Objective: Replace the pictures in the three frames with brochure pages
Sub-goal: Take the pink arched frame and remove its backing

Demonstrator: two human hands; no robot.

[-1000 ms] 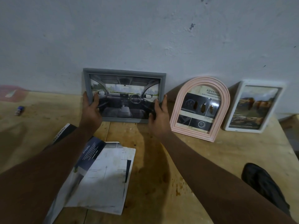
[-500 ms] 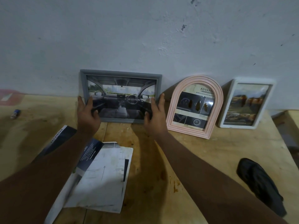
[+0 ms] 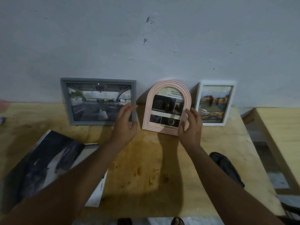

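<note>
Pink arched frame (image 3: 165,109) with brochure page stands between spread, empty left hand (image 3: 125,125) and right hand (image 3: 190,125), grip unclear

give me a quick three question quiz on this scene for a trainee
1. True or false: the pink arched frame stands between the grey frame and the white frame.
2. What does the picture in the grey frame show? A. a car interior B. a beach C. a bowl of fruit
3. Fill in: the ___ hand is at the right edge of the pink arched frame.

Key: 1 true; 2 A; 3 right hand
</note>
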